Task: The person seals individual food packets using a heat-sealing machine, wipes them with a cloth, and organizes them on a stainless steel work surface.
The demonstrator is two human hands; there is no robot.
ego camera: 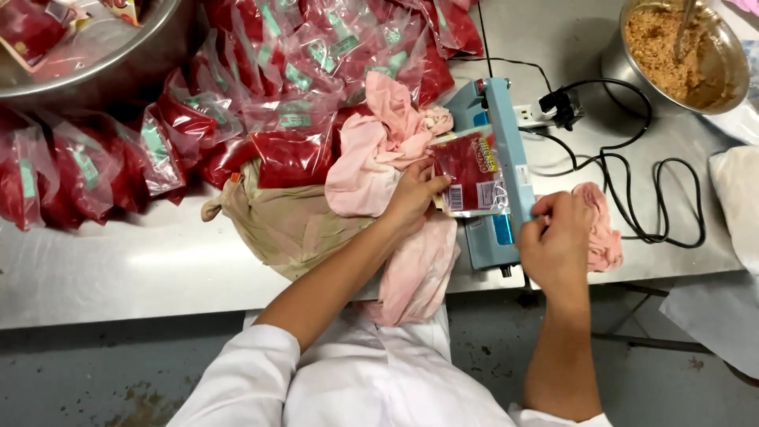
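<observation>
My left hand grips a red-filled clear pouch by its near left edge, thumb on top, and holds it flat against the blue heat sealer that stands close to the table's front edge. My right hand is closed over the near end of the sealer's arm, fingers curled around it; the pouch's right edge lies under that arm. The two hands are apart, with the sealer between them.

Under my left wrist lies a pink cloth, bunched up and hanging over the front edge, and beside it a tan cloth. Another pink rag sits just right of my right hand. A heap of filled red pouches covers the table's back left part, next to a large metal basin at the back left corner. A metal bowl of brown crumbly filling stands at the back right corner. The sealer's black cord loops across the table's right side from a plug in a white socket strip
</observation>
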